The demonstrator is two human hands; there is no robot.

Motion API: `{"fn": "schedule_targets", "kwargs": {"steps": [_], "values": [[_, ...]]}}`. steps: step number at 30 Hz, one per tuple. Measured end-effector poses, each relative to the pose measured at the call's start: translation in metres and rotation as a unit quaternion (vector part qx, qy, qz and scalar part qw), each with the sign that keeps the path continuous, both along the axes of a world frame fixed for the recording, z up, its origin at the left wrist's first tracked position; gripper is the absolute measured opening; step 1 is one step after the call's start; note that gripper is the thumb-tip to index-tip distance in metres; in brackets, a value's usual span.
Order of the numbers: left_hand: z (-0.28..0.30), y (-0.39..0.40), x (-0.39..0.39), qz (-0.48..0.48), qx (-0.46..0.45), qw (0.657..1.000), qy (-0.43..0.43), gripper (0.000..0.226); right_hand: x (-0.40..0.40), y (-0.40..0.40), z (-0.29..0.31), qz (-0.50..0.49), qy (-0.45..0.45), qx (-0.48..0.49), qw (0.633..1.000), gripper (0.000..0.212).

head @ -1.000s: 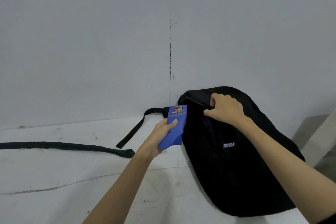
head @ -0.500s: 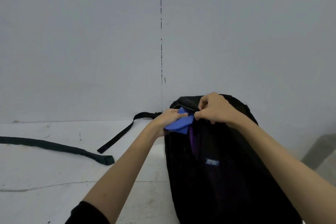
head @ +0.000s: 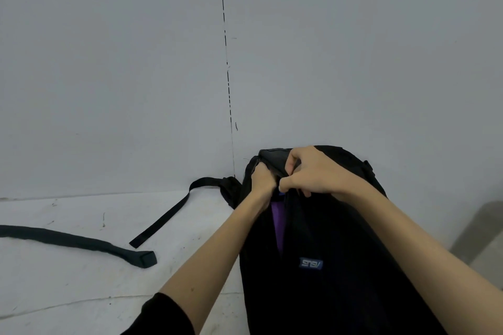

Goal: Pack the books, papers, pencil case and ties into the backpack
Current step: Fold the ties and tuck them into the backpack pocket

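We hold the backpack mouth open with our right hand gripping its top edge, while our left hand is pushed down inside it, grip hidden. A dark tie lies flat, well left of the backpack, long axis pointing toward it, nearer our left hand.

Backpack on floor against wall; tie left, strap between

I count one black backpack in front of me, with one blue logo patch on it and one loose strap trailing off it. One dark tie lies on the floor. My two hands, left hand and right hand, are at its top.
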State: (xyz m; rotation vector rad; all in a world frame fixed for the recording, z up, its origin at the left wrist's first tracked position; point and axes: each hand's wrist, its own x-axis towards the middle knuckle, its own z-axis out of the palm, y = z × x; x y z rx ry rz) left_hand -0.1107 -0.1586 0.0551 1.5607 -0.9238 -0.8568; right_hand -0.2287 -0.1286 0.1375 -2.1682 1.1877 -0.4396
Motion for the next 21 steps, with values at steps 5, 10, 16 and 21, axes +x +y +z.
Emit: {"fn": "schedule_targets", "kwargs": {"steps": [5,10,16,21], "values": [[0.01,0.025,0.022,-0.222,0.007,0.963,0.153,0.036,0.001,0.0,-0.003,0.005,-0.011,-0.001,1.0,0.033],[0.006,0.018,0.024,-0.123,0.061,0.985,-0.107,0.025,0.001,0.004,-0.003,0.008,-0.018,-0.008,1.0,0.033],[0.012,0.028,0.019,-0.164,0.056,0.983,0.06,0.034,-0.002,0.004,-0.007,0.012,-0.031,-0.006,0.999,0.028],[0.012,0.055,0.049,-0.189,0.057,0.978,0.06,0.024,0.005,0.009,-0.021,0.028,0.08,-0.077,0.993,0.018]]}}
